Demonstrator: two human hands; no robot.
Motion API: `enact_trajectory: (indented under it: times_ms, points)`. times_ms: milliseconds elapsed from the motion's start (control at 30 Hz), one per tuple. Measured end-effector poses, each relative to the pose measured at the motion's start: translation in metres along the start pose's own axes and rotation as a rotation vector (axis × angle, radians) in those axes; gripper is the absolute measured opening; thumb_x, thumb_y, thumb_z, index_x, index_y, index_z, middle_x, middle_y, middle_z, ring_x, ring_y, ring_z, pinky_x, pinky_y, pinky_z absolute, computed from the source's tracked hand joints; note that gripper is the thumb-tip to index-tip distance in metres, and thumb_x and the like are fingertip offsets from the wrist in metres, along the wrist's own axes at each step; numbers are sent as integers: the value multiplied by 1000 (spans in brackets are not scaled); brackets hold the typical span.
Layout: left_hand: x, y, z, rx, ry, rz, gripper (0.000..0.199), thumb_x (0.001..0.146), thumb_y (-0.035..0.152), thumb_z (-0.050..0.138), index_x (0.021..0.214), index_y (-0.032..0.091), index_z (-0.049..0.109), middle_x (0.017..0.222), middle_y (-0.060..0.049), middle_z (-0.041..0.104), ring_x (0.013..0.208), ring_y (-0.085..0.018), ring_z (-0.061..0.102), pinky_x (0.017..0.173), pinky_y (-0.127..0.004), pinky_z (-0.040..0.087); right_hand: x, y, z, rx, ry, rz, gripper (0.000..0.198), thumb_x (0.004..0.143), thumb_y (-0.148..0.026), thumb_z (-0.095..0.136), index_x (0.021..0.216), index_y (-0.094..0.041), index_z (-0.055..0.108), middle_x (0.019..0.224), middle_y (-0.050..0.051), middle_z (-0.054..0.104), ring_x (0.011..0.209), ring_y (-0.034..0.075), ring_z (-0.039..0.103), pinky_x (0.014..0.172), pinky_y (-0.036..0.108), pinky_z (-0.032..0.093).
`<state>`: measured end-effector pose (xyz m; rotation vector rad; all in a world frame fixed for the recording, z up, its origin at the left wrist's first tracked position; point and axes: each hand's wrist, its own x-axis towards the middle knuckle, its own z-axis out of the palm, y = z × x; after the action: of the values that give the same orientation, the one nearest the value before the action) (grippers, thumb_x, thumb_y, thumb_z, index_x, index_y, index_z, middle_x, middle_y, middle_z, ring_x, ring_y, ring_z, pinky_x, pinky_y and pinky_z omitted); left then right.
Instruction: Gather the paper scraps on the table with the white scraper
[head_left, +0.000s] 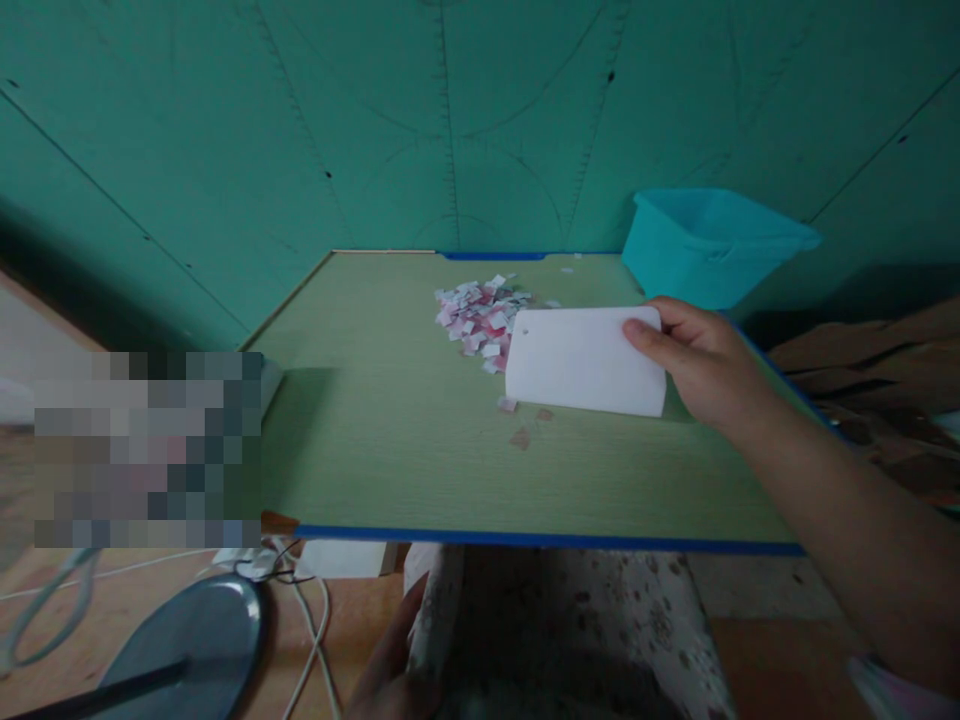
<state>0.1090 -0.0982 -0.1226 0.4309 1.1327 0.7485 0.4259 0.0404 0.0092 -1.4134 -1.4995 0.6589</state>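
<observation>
Our right hand (701, 362) pinches a card (577, 362), likely light and stiff, aptly by one end; left hand's (396, 655) grip unclear.

I see a green wall (360, 90) across the frame's top, a dark round base (206, 625) and white cables (316, 643) lower left.

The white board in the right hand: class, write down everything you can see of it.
The white board is a thin, plain, roughly rectangular piece with rounded corners, perhaps plastic. A small hole shows near its upper left corner. The right hand grips its right end, thumb on the visible face. It is tilted, facing the camera, and partly covers the paper scraps. Whether its lower edge touches the table is unclear.
</observation>
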Motion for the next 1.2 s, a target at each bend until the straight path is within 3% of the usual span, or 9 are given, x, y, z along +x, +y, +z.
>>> enact_trajectory:
  times_ms: [100,200,333,500,600,700,867,1100,1200]
  points:
    - [8,-5,-6,-17,16,9,57,50,3,63,104,23,60,83,1,71,81,-22,63,76,-35,46,0,0,0,40,14,5,24,75,-41,54,69,-18,51,56,-4,43,49,6,38,43,20,26]
    - [11,-6,-10,-58,-27,23,58,41,9,62,94,32,67,81,6,72,83,-24,63,70,-30,46,-1,0,0,63,27,11,23,74,-41,55,70,-18,51,56,-5,44,49,6,38,43,20,25]
    - [9,-5,-10,-76,-47,-14,54,43,13,64,90,41,68,85,11,72,88,-21,62,73,-27,44,-1,0,0,31,17,12,25,74,-42,55,68,-18,51,55,-5,43,49,6,38,42,20,25]
    - [7,-4,-5,-64,11,20,53,39,12,67,84,40,70,84,15,71,80,-19,64,70,-25,47,0,0,1,39,0,27,26,74,-42,55,67,-17,50,55,-5,42,49,6,37,42,20,25]
    - [6,-3,0,-169,35,-4,49,38,10,70,76,41,71,82,21,70,85,-11,63,75,-12,42,1,2,1,68,-12,36,26,74,-43,55,67,-18,50,55,-5,42,49,6,38,42,20,25]
    - [3,-2,3,-245,57,-42,51,38,7,70,80,37,71,85,20,70,95,-7,58,80,-4,34,1,3,0,97,-16,40,25,73,-42,56,68,-18,50,56,-5,43,49,6,39,42,20,25]
    - [1,-1,5,-292,-4,-79,53,38,5,71,81,35,71,84,16,72,84,-11,64,76,-12,43,1,3,1,102,-21,50,25,73,-43,56,68,-19,51,55,-5,43,48,6,39,42,20,25]
    - [1,2,3,-195,12,-32,47,40,7,75,75,39,71,80,19,71,75,-7,66,69,-8,45,-1,2,1,133,-46,74,27,71,-44,58,67,-19,50,54,-5,42,47,7,40,41,19,25]
    - [1,1,1,-224,-13,-55,50,42,7,72,82,37,71,83,17,72,79,-8,65,74,-8,43,-2,1,0,161,-65,91,26,70,-44,59,68,-20,52,54,-5,43,47,7,41,41,19,26]
